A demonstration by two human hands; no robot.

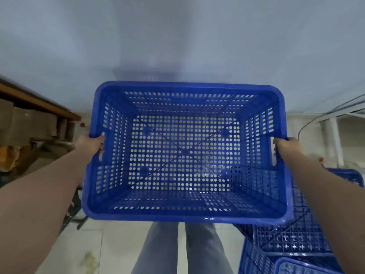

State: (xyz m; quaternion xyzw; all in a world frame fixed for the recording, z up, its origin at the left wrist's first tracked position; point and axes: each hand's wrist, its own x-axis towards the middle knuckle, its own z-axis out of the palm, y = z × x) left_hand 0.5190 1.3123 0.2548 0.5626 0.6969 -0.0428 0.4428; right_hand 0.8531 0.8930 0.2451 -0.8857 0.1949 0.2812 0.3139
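Nearest, below both hands, two legs in grey trousers [177, 252] are cut off by the bottom edge. They stand on a pale tiled floor [110, 242] with a blurred yellowish stain that cannot be made out. Below and just outside the right hand [286, 148] sits a stack of blue perforated crates [286, 244] — partly covered by the right forearm and running out of view, so their number cannot be told. Between the two hands is the blue perforated plastic crate [185, 216], open side up and held in the air; the floor shows through the holes in its base. The right hand grips the crate's right wall at the handle slot, and the left hand [92, 144] grips the left wall at the matching slot. On each, the fingers curl round the rim — their tips pass behind the plastic and are mostly hidden. Beyond the left hand a brown wooden tabletop [39, 103] runs off the left edge, with blurred cardboard boxes [23, 123] under it. Beyond the right hand stand a white metal frame [335, 139] and thin cables [325, 113], both cut off. Farthest, past the crate's far rim, is a plain pale wall [177, 36].
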